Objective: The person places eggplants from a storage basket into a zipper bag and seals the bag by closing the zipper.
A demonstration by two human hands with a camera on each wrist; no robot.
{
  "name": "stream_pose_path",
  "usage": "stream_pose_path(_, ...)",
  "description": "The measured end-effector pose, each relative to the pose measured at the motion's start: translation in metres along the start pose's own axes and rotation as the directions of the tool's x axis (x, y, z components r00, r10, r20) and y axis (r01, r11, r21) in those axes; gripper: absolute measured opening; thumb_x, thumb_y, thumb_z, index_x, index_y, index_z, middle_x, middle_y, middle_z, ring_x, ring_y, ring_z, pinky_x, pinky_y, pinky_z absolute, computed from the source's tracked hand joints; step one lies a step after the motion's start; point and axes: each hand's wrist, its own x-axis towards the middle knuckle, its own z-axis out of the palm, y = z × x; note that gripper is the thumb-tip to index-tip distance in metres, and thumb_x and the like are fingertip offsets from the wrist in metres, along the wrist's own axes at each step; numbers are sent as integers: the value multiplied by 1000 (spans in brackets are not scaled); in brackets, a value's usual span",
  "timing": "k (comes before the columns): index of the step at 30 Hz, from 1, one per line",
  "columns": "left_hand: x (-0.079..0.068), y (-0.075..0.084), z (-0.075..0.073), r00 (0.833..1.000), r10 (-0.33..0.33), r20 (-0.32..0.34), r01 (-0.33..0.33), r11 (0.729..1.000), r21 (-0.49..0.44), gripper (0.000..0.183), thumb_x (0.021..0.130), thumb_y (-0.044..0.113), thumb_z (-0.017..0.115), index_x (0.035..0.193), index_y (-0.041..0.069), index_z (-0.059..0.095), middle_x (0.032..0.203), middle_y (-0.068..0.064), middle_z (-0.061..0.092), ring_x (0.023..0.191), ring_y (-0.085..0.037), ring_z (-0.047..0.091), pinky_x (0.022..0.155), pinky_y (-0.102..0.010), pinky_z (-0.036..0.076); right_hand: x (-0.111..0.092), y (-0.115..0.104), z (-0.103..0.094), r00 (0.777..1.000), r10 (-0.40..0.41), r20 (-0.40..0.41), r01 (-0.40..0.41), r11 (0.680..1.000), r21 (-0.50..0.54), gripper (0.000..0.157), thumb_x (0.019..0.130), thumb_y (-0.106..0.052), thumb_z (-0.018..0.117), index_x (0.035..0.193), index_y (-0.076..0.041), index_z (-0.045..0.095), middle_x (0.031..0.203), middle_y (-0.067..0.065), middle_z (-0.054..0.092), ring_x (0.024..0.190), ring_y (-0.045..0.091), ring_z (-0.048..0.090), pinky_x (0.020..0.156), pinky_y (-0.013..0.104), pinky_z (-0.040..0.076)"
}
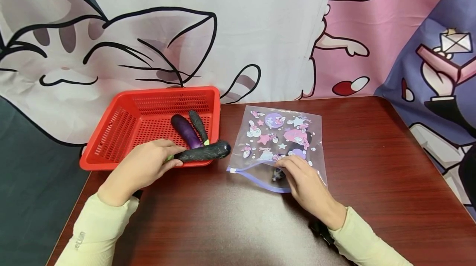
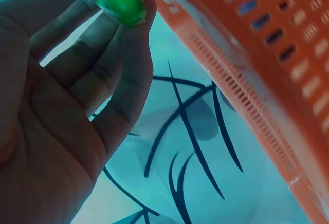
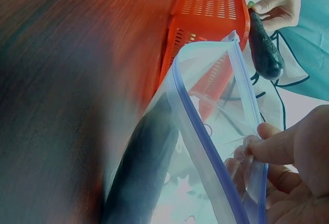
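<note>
My left hand (image 1: 146,160) pinches a dark green cucumber (image 1: 204,152) at its light green end (image 2: 121,0). The cucumber points right, over the front right corner of the red basket (image 1: 167,89). Inside the basket lie a purple eggplant (image 1: 186,130) and a thinner dark cucumber (image 1: 198,125). My right hand (image 1: 305,181) grips the upper edge of a clear zip bag (image 1: 243,142) printed with pink and purple cartoon figures. Its purple-edged mouth stands apart, facing me. A long dark vegetable (image 3: 146,162) lies inside the bag, partly behind my hand in the head view.
The basket stands at the back left of the brown wooden table (image 1: 372,167), beside the bag. Behind the table hangs a cloth (image 1: 279,30) printed with cartoon cats. A white slider (image 1: 233,170) sits at the left end of the bag's mouth.
</note>
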Motion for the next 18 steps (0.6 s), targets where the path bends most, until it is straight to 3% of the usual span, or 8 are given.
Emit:
stream_pose_path(8,2,17,6,995,83,-47,-83,997,4,30,86,23,80,111,6,76,98,-6,71,86,-21,69,73,-43,58,0,1,0,1000,0,-3,0,1000,-2,20,93,6,58,108,-5,67,107,2,65,100,18,62,92,28,45)
stream_pose_path(18,2,38,13,990,125,-65,-124,992,7,33,84,25,82,111,7,77,99,-4,71,86,-18,68,74,-39,57,0,0,0,1000,-9,-8,9,1000,1,19,93,5,58,108,-4,67,107,2,65,100,18,62,91,28,46)
